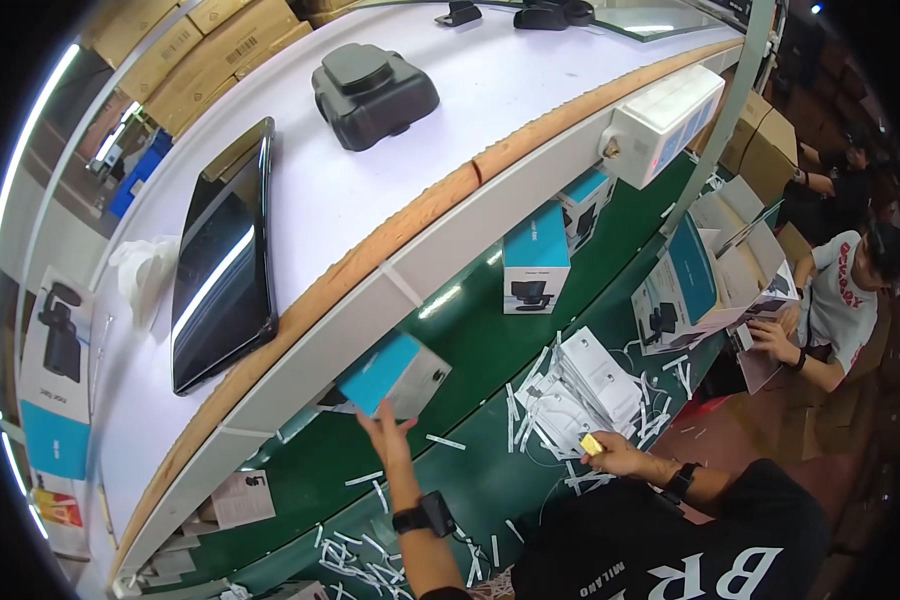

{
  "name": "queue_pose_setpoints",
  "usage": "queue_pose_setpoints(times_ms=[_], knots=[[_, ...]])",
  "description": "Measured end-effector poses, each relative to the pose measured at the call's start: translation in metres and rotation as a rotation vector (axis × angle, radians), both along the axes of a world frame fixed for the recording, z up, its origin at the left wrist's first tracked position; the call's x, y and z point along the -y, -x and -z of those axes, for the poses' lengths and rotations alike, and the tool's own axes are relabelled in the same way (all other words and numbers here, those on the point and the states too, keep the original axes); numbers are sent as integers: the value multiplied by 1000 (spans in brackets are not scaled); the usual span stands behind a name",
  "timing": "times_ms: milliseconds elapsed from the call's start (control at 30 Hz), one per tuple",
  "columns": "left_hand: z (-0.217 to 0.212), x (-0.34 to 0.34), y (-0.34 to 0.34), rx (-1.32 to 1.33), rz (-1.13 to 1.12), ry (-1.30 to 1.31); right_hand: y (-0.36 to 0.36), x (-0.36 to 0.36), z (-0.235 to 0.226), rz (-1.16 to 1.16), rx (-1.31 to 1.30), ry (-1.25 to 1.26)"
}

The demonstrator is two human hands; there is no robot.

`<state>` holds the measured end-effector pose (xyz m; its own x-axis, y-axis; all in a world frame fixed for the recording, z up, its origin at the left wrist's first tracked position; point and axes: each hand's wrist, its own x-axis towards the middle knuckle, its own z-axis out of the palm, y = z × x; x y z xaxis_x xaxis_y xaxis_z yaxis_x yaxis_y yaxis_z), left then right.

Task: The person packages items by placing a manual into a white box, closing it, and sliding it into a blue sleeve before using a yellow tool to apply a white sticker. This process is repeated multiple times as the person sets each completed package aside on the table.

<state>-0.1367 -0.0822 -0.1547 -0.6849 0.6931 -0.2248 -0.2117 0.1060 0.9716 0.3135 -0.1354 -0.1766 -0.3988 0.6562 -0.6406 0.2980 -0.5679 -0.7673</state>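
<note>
Left hand (388,432) reaches up from the bottom edge, black watch (423,516) on the wrist, fingers spread open, fingertips at the lower edge of a blue-and-white box (394,374). Box is tilted, sitting on the green belt (490,330) right under the shelf lip; can't tell whether the fingers touch it or stop just short. Right hand (610,455) is curled shut on a small yellow block (591,444), mostly hidden by the fingers, so shape unclear. It sits beside a fanned stack of white leaflets (585,385). White paper strips (370,545) litter the belt near the wearer; dark shirt cuts off the lower right. Further along the belt: an upright box (536,260) of the same kind. Seated co-worker at right, hands on open cartons (690,285), partly cut by the rim. On the white shelf above: dark tablet (222,255), black device (373,95). Far end is too distorted to read.
</note>
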Motion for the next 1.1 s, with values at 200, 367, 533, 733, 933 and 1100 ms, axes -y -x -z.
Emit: queue_pose_setpoints(times_ms=[200, 367, 533, 733, 933, 1100], knots=[[-8, -102, -73, -54, 495, -145, -8, 2, -23, 65, 70, 5], [-12, -157, -87, -525, 775, 38, -8, -3, -17, 69, 68, -9], [-42, -207, -125, -925, 1194, 668, -40, -7, 0, 157, 114, -90], [56, -205, -45, -1056, 995, 522, -38, -3, 1, 264, 175, -69], [61, -228, -52, -1191, 961, 410, -29, -22, -4, 271, 217, -47], [66, -253, -56, -1301, 890, 310, -4, -37, -29, 256, 153, -60]])
